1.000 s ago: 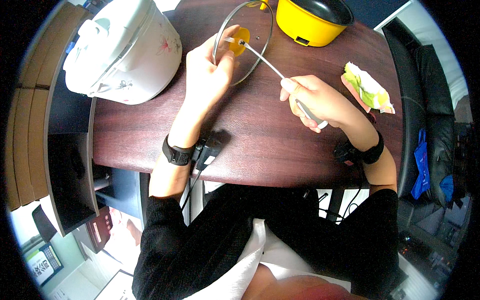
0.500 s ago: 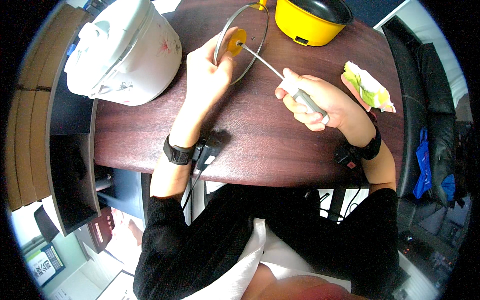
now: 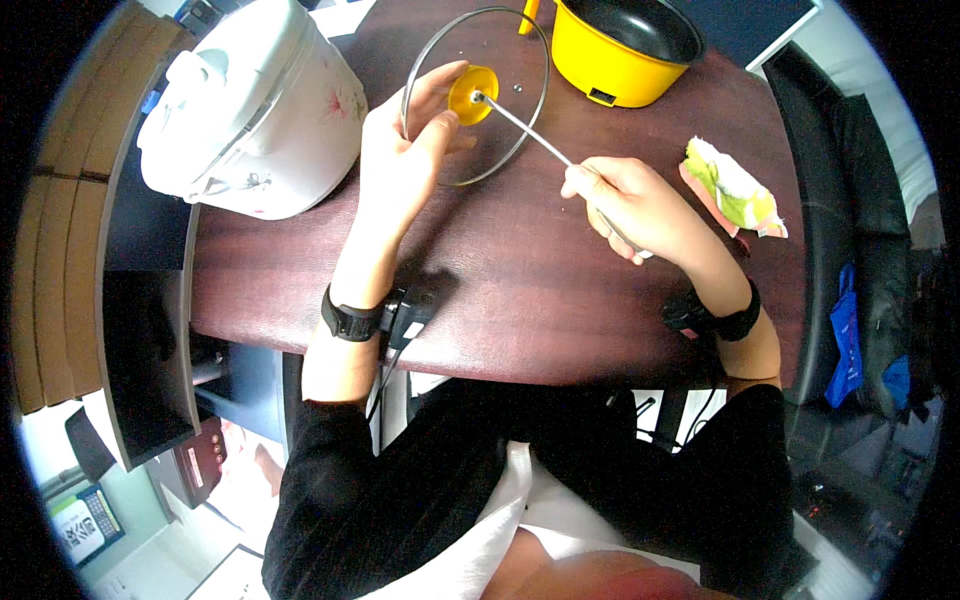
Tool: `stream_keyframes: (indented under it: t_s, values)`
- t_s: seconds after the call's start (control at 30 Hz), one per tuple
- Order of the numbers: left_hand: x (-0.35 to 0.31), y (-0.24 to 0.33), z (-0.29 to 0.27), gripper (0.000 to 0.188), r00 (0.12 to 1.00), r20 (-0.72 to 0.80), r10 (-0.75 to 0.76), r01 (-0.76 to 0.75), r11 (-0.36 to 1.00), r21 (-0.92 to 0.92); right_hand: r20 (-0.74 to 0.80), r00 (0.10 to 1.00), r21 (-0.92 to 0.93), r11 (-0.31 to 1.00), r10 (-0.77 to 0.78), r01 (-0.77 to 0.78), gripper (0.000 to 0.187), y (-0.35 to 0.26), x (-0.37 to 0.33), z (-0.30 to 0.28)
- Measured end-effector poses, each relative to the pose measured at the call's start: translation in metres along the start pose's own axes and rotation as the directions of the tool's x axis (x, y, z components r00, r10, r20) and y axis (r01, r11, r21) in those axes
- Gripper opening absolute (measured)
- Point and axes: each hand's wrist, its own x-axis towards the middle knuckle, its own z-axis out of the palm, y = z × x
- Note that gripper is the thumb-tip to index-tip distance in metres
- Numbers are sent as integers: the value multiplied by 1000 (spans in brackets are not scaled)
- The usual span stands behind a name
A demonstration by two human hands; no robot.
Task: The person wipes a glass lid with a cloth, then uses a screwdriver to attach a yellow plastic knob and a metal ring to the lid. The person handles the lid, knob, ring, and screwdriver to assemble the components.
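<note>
My left hand [image 3: 402, 150] grips a clear glass pot lid [image 3: 490, 152] by its yellow knob, and the lid stands tilted above the table. Its thin metal rim passes round my fingers. In my right hand [image 3: 632, 200] is a screwdriver [image 3: 530, 132], its grey and white handle mostly covered by my fingers. The long metal shaft slants up and left. Its tip meets the centre of the yellow knob [image 3: 461, 96], where a screw seems to sit.
A yellow electric pot [image 3: 615, 68] with a dark inside stands at the back right. On the left is a large white rice cooker [image 3: 275, 130] with a flower print. A crumpled cloth or wrapper [image 3: 735, 190] lies on the right of the dark wooden table [image 3: 560, 310].
The lid has turned to show its face more fully and sits slightly lower. My right hand has rotated round the screwdriver, so less of the handle shows.
</note>
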Motion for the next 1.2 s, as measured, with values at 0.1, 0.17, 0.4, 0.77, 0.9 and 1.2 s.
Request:
stream_keyframes:
  t_s: [0.1,0.17,0.4,0.77,0.9,1.2]
  values:
    - [1,2,-1,42,998,3,-65,65,994,-84,-205,887,-560,793,-415,241,40,7,1,3]
    - [1,3,-2,41,997,-9,-80,78,989,-126,-270,898,-557,818,-346,148,38,-4,-5,7]
    - [2,4,3,44,998,-53,-28,23,996,-86,-327,801,-641,740,-501,201,37,2,-6,0]
    - [1,4,3,44,999,-21,-40,39,997,-61,-316,746,-764,624,-586,167,34,5,-7,-6]
    - [1,4,3,45,999,-15,-47,46,998,-37,-322,728,-795,590,-606,140,32,6,-7,-7]
    - [0,5,3,45,999,-6,-49,49,999,-23,-353,691,-805,581,-630,118,35,5,-8,-12]
